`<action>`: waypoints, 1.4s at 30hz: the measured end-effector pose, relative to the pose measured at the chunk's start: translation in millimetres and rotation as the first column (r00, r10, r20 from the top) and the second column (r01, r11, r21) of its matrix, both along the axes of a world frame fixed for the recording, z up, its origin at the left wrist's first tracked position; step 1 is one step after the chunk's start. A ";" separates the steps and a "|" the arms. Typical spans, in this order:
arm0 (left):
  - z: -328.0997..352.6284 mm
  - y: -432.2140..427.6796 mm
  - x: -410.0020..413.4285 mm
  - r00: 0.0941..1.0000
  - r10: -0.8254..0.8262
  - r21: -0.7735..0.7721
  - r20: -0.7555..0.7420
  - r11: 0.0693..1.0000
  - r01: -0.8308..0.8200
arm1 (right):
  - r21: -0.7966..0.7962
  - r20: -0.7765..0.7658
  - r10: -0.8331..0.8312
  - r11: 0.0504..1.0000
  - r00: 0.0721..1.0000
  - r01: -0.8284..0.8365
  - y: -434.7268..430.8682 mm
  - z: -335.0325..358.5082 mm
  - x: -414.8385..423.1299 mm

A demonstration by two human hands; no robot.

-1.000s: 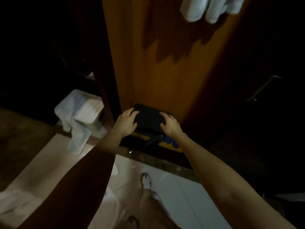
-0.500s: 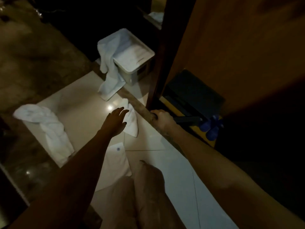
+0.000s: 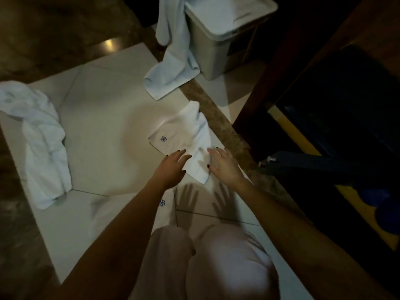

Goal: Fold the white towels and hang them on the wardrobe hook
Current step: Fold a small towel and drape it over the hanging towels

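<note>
Left fingers (image 3: 184,156): straight and slightly spread, holding nothing, tips over the near edge of the small white towel (image 3: 184,135).
Right fingers (image 3: 214,151): fanned wide and empty, over the same towel's near right corner.
Hands: the left hand (image 3: 172,168) and right hand (image 3: 226,167) reach side by side. Their shadows fall apart from them on the floor tile (image 3: 101,126), so they seem to hover. I cannot tell whether they touch the cloth.
Towel in reach: lies loosely on the tile, flower emblem up, far edge rumpled against the brown floor strip (image 3: 227,131).
Other towels: a flat one (image 3: 166,204) partly under the left forearm, a crumpled one (image 3: 41,144) well to the left, and one draped over the bin (image 3: 223,40).
Wardrobe: its dark frame (image 3: 268,94) stands just right of the strip. The hook is out of view.
Step in hand: probably the start of folding this towel.
Next move: likely pinch both near corners, smooth the rumpled edge, then fold evenly.
</note>
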State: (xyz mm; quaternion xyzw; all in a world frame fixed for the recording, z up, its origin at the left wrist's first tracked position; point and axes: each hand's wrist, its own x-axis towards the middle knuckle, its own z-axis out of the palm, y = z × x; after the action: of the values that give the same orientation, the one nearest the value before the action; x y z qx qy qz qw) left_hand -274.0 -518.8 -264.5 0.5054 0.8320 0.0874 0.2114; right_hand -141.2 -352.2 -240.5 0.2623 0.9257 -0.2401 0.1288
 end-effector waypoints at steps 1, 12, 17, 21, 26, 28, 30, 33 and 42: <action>-19.5 1.7 0.3 1.000 0.002 0.018 0.005 1.000 -0.002 | -0.002 0.009 0.014 1.000 1.000 -0.014 -2.4 -21.8 -1.4; -167.9 1.6 -22.7 0.964 -0.205 -0.019 -0.167 0.979 0.204 | 0.152 -0.143 0.055 0.988 0.988 -0.033 -28.6 -188.5 9.6; -170.3 5.5 -24.3 0.960 -0.144 0.103 -0.240 0.980 0.172 | 0.107 -0.314 -0.014 0.993 0.949 0.050 -28.8 -180.1 -7.3; -129.2 11.9 -32.0 0.987 -0.015 0.262 -0.163 0.963 0.057 | -0.156 -0.431 -0.215 0.974 0.876 0.163 -26.0 -117.4 -20.1; 1.8 23.9 -19.1 0.964 0.220 0.413 0.152 0.872 -0.264 | -0.313 -0.403 -0.322 0.928 0.856 0.202 -19.2 7.4 -24.3; 64.1 23.5 -15.1 0.943 0.264 0.423 0.201 0.845 -0.327 | -0.340 -0.400 -0.343 0.916 0.850 0.210 -16.3 66.7 -25.0; 127.3 20.5 -12.2 0.935 0.269 0.444 0.229 0.826 -0.347 | -0.386 -0.400 -0.364 0.899 0.841 0.206 -15.1 130.5 -21.6; 224.5 15.5 -4.5 0.933 0.252 0.492 0.256 0.797 -0.350 | -0.465 -0.377 -0.429 0.854 0.821 0.233 -18.1 232.3 -8.0; 496.4 -12.5 39.4 0.912 0.026 0.448 0.409 0.865 -0.225 | -0.478 -0.485 -0.585 0.800 0.650 0.363 -39.0 515.5 66.5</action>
State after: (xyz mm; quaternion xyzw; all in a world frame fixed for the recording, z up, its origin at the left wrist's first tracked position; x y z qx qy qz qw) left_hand -234.5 -531.3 231.9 0.4580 0.7560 0.4057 0.2326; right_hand -74.8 -391.2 275.0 0.3802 0.7565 -0.4919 -0.2028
